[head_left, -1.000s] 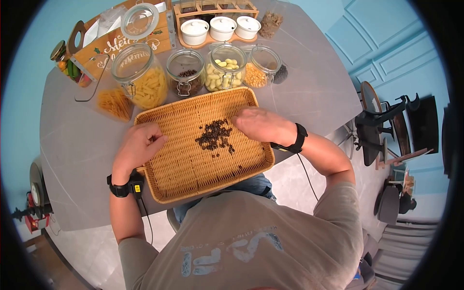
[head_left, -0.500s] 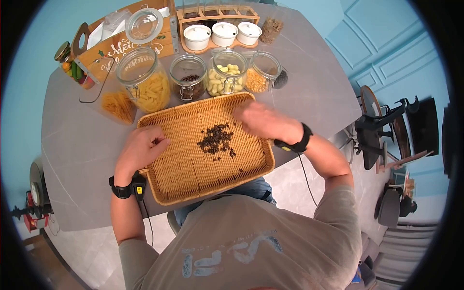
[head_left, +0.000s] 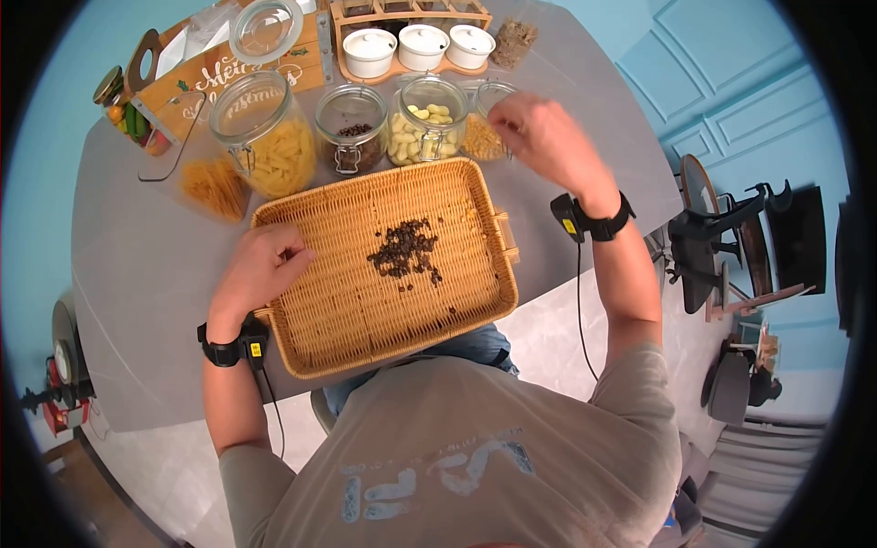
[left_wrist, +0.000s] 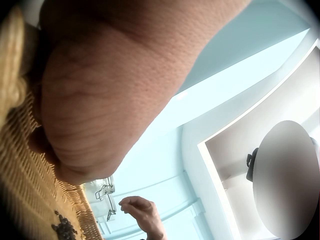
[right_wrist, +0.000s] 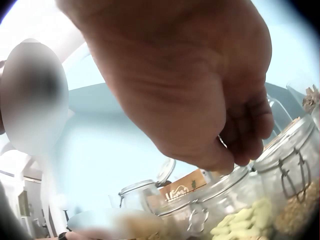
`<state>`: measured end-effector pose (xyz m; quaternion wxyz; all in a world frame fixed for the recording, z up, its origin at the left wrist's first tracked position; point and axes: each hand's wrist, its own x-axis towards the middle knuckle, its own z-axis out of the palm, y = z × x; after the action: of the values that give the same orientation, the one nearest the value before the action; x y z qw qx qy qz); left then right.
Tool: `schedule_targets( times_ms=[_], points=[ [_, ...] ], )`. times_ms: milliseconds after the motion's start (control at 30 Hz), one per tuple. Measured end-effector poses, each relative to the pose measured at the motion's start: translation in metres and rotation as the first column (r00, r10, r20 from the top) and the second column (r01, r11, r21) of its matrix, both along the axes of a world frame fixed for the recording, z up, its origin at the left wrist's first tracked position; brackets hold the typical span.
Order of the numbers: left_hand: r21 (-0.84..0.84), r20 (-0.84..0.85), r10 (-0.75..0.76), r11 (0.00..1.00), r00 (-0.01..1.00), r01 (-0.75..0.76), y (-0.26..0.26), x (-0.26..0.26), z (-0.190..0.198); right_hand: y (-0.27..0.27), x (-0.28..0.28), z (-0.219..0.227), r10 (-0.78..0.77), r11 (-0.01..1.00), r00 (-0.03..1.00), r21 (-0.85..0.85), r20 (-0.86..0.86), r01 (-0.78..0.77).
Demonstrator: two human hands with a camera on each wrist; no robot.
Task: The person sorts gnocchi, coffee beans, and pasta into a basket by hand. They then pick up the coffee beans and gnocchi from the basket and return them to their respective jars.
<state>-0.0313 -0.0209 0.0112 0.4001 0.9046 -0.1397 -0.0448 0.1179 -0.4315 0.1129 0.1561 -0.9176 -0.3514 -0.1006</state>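
A wicker tray (head_left: 356,342) lies at the table's near edge, with a loose pile of dark brown beans (head_left: 402,248) near its middle. A few yellow kernels (head_left: 471,216) show near the tray's right end. My left hand (head_left: 256,269) rests over the tray's left rim, fingers loosely bent and thumb pointing inward. Past the far right corner, my right hand (head_left: 553,142) is raised at the jar of yellow corn kernels (head_left: 480,142), overlapping its mouth. Its fingers bend loosely downward in the right wrist view, and nothing shows between them.
Along the tray's far side stand open jars of penne pasta (head_left: 279,160), dark beans (head_left: 352,146) and pale yellow pieces (head_left: 426,137). Farther back are a wooden crate (head_left: 237,73) and a rack (head_left: 411,68) with white lidded pots. A cable (head_left: 582,310) hangs from the right wrist.
My right hand has lifted away from the tray's far right part and moved forward to the corn jar, uncovering the yellow kernels. My left hand stays on the left rim.
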Motion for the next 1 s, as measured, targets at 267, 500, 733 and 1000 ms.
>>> schedule_targets(
  times_ms=[267, 500, 733, 1000],
  points=[
    [0.014, -0.014, 0.017, 1.000, 1.000, -0.017, -0.003, -0.001, 0.005, 0.010, -0.065, -0.045, 0.369, 0.852, 0.890, -0.285, -0.266, -0.439],
    [0.033, -0.002, 0.018, 0.999, 1.000, -0.018, -0.002, 0.000, 0.006, 0.012, -0.088, -0.068, 0.349, 0.811, 0.911, -0.416, -0.222, -0.412],
    [0.031, 0.009, 0.030, 0.999, 1.000, -0.030, -0.005, -0.001, 0.011, 0.011, -0.092, -0.077, 0.358, 0.826, 0.919, -0.403, -0.165, -0.394],
    [0.044, 0.003, 0.016, 0.999, 1.000, -0.016, -0.002, -0.001, 0.009, 0.013, -0.097, -0.074, 0.367, 0.819, 0.919, -0.418, -0.144, -0.393]
  ],
)
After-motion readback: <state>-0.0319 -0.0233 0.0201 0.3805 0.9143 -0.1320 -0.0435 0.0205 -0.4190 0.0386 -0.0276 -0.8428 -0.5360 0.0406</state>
